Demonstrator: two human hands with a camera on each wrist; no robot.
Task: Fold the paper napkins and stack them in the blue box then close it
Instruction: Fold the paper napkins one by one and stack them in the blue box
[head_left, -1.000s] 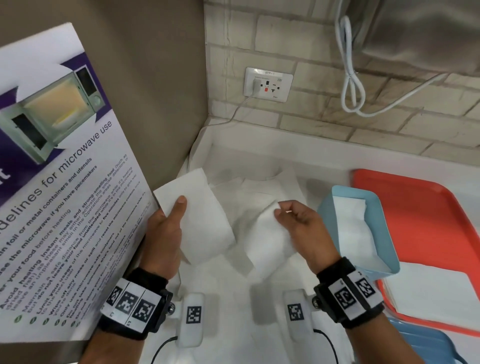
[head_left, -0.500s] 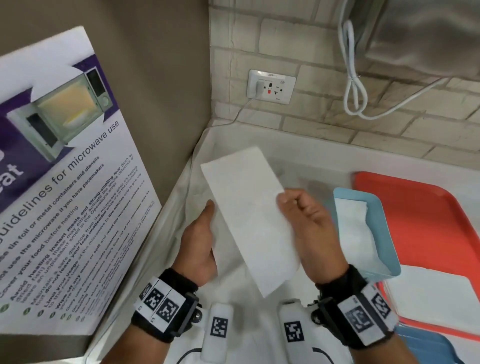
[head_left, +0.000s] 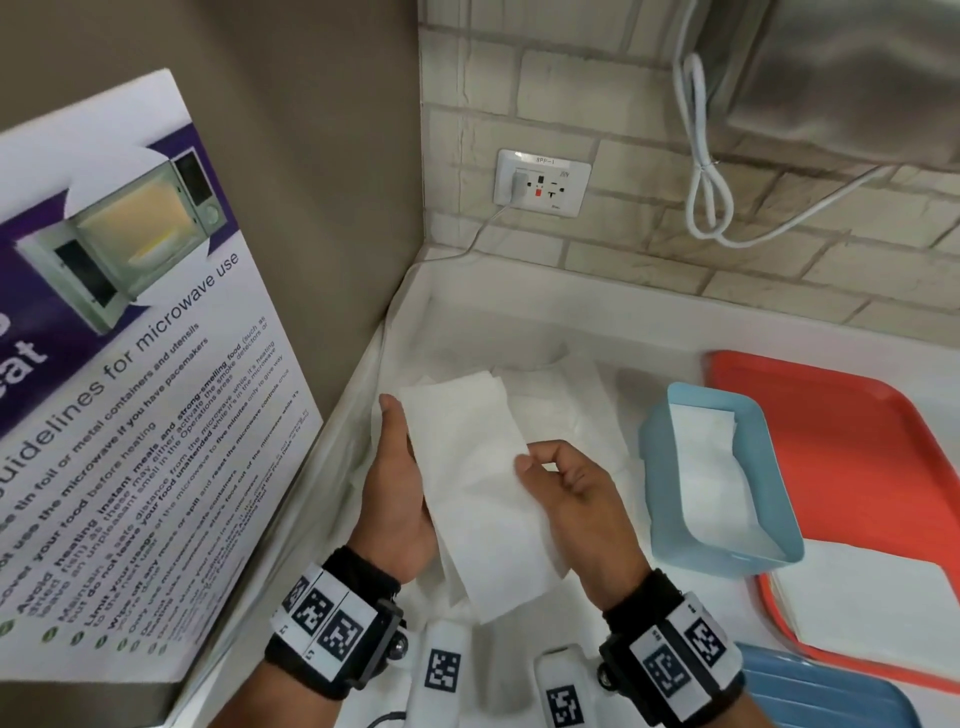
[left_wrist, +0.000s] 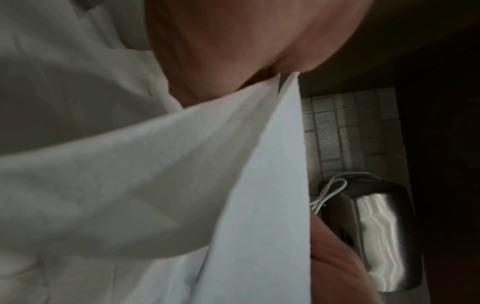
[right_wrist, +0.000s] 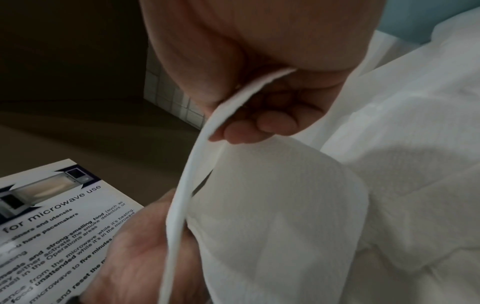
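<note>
Nearest the camera, both hands hold one folded napkin (head_left: 483, 483) up above the white surface (head_left: 519, 327). The left hand (head_left: 400, 493) lies along the napkin's left long edge, thumb on top and pointing away — the left wrist view shows the paper's edge caught between thumb and fingers. The right hand (head_left: 571, 499) pinches the right edge between thumb and curled fingers (right_wrist: 262, 125); in the right wrist view the layers bow apart slightly below that pinch. The napkin hangs as a long strip, its far end toward the wall and its near corner drooping between the wrists.

Under the hands lie loose napkins (head_left: 566, 415), unfolded and rumpled on the surface. Just to the right stands the blue box (head_left: 727, 551), open, with white napkins inside it. The box's near right corner sits on the edge of an orange tray (head_left: 857, 467), which also carries a flat white stack (head_left: 872, 608). A blue lid (head_left: 810, 691) shows at the lower right.

To the left leans a microwave-guidelines poster (head_left: 130, 389). Beyond, on the brick wall — a socket (head_left: 543, 182) and a looped white cable (head_left: 706, 187).
</note>
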